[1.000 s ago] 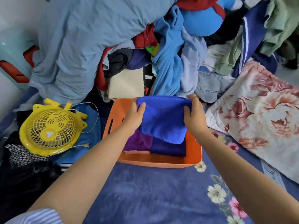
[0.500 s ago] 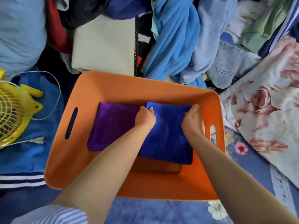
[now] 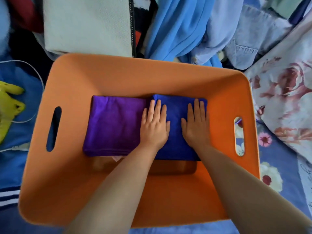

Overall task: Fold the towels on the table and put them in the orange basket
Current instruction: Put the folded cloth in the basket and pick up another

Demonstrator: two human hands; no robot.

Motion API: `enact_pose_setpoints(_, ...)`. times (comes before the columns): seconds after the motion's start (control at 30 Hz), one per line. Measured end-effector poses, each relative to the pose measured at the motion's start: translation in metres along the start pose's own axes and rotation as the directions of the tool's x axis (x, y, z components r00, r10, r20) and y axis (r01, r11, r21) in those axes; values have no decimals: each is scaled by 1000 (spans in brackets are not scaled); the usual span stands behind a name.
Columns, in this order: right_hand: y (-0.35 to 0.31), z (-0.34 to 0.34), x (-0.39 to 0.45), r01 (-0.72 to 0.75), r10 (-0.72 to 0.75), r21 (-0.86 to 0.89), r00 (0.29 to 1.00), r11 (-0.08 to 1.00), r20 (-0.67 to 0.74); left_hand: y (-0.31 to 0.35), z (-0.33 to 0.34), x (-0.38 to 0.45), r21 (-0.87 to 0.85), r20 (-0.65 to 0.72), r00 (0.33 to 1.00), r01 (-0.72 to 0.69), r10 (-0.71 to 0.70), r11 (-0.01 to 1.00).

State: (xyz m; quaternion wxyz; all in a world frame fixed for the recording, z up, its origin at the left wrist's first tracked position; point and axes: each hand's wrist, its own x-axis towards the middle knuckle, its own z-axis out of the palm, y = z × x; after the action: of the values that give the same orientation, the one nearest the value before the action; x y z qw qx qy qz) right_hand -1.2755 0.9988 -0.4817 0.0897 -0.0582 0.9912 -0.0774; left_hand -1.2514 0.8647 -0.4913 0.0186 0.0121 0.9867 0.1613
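The blue towel (image 3: 177, 132), carried a second earlier, now lay in the orange basket (image 3: 135, 78) at frame centre beside the purple towel (image 3: 114, 125); left hand (image 3: 154, 125) and right hand (image 3: 195, 125) pressed it flat-palmed, gripping nothing.

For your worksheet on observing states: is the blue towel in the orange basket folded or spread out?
Folded. The blue towel lies as a compact rectangle beside the purple towel in the orange basket, both hands flat on it.

Left hand (image 3: 154, 125) and right hand (image 3: 196, 124) lie flat, palms down, fingers extended
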Motion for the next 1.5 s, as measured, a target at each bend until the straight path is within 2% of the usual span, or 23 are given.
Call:
enact_pose_setpoints(0.17, 3, 12, 3, -3, 4, 23, 1000, 1000, -26, -3, 13, 2, 20, 52, 998, 21, -22, 1000)
enact_pose_setpoints(0.4, -3, -15, 3, -37, 39, -11, 985, 999, 169, 1, -12, 6, 65, 242, 968, 51, -65, 997)
enact_pose_setpoints(0.5, -16, -49, -7, -18, 10, 41, 982, 999, 187, 8, -47, 1, 111, 268, 957, 84, -111, 990)
enact_pose_setpoints(0.63, -31, -111, -33, 49, -58, 79, 991, 996, 122, 22, -113, -14, 161, 242, 965, 64, -102, 985)
enact_pose_setpoints(0.8, -44, -194, -77, 163, -163, 89, 987, 983, -14, 47, -202, -49, 227, 131, 986, 74, -105, 971)
enact_pose_setpoints(1.1, -61, -298, -216, 291, -250, 103, 923, 951, -293, 95, -331, -174, 348, -8, 998, 67, -68, 935)
enact_pose_setpoints(1.27, -65, -337, -306, 249, -232, 11, 917, 968, -323, 126, -380, -248, 387, -29, 999, -16, 29, 922)
enact_pose_setpoints(1.5, -56, -378, -478, -21, 47, 70, 914, 997, -402, 200, -420, -368, 425, 13, 963, -249, 269, 870)
